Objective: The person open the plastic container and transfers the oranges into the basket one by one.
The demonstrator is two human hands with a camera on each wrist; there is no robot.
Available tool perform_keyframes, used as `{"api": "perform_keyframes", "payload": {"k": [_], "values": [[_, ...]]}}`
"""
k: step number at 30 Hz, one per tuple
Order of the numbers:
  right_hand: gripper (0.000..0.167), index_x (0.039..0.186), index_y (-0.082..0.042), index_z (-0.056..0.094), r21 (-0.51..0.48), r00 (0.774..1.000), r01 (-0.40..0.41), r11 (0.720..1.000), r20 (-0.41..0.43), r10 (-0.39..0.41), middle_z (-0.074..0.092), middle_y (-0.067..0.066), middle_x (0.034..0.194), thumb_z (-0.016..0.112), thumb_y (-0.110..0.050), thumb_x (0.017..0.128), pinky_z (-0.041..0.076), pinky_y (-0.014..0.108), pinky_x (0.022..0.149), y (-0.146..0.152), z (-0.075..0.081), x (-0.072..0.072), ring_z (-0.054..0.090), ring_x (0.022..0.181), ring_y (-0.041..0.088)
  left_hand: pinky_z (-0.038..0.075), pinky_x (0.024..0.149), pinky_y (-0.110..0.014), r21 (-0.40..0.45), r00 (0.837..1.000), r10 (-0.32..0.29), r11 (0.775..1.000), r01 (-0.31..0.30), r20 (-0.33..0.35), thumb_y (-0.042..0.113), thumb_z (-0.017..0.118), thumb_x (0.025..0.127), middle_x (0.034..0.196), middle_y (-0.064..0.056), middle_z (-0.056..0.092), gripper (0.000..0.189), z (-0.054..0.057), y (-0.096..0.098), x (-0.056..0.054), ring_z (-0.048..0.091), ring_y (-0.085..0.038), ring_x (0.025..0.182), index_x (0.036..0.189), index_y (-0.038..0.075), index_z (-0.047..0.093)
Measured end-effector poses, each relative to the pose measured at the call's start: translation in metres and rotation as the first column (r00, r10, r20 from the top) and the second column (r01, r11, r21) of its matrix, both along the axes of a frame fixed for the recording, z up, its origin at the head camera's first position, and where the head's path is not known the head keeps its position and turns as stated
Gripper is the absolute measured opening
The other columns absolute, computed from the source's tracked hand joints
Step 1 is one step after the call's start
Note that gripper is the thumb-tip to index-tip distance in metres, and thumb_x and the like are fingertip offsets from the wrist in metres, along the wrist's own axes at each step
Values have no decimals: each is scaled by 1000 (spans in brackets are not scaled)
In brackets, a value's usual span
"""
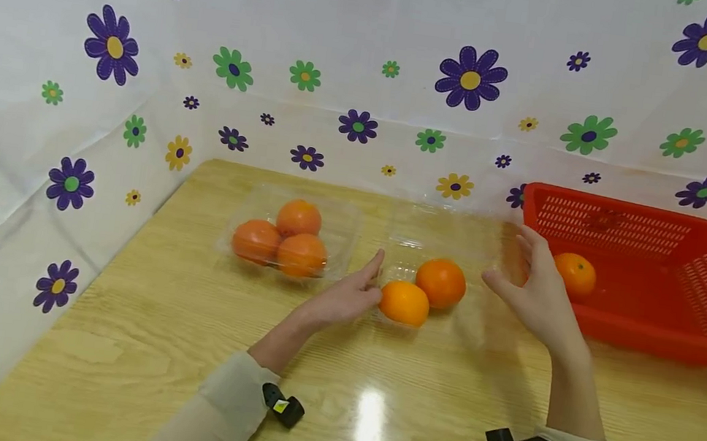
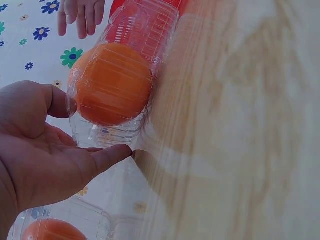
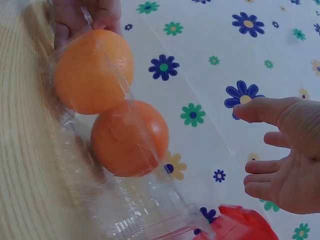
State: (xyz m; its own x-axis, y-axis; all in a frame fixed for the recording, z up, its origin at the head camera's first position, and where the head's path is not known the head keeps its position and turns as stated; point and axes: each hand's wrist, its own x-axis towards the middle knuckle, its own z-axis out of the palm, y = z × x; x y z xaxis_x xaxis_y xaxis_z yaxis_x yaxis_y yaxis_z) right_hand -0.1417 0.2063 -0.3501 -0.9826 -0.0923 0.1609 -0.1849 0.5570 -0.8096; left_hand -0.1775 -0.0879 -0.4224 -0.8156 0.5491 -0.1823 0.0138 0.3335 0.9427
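Note:
My left hand (image 1: 347, 298) is at the left side of a clear plastic box (image 1: 403, 247), its thumb at the rim beside the nearer fruit. In the left wrist view, another fingertip (image 2: 120, 151) reaches the box's lower edge near the table. Inside the box, a lighter orange (image 1: 405, 303) sits in front of a deeper-coloured orange (image 1: 441, 283). The box's lid is folded back. My right hand (image 1: 539, 295) hovers between this box and the red basket, thumb and fingers spread apart, holding nothing. In the right wrist view, that hand (image 3: 285, 150) is apart from both fruits.
At the left, a second clear box (image 1: 342, 230) holds three oranges (image 1: 301, 254). A red plastic basket (image 1: 657, 339) stands at the right with an orange (image 1: 575, 276) inside. A flowered cloth (image 1: 349, 43) hangs behind the wooden table (image 1: 146, 342).

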Motion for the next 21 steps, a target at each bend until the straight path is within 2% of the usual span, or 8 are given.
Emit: {"api": "perform_keyframes", "payload": {"k": [5, 9, 21], "values": [[84, 157, -11, 19, -27, 997, -32, 999, 69, 33, 28, 19, 159, 71, -24, 93, 24, 58, 115, -2, -4, 2, 26, 146, 38, 23, 117, -43, -8, 1000, -12, 1000, 12, 3, 18, 41, 99, 166, -10, 5, 77, 1, 1, -2, 16, -25, 150, 160, 19, -5], [83, 157, -12, 19, -23, 993, -50, 998, 109, 52, 29, 20, 158, 70, -26, 93, 26, 57, 114, -1, -10, 2, 28, 145, 38, 20, 119, -43, -28, 1000, -11, 1000, 12, 13, 18, 41, 99, 166, -9, 4, 76, 2, -1, 0, 15, -24, 150, 160, 19, -5], [78, 155, -10, 23, 27, 988, -101, 995, 121, 97, 35, 23, 154, 69, -21, 93, 30, 56, 112, -5, -20, -8, 35, 141, 42, 19, 119, -46, -11, 1000, -12, 1000, 12, 1, 18, 40, 98, 166, -9, 3, 77, 1, 1, -1, 16, -29, 150, 160, 18, -6]]}}
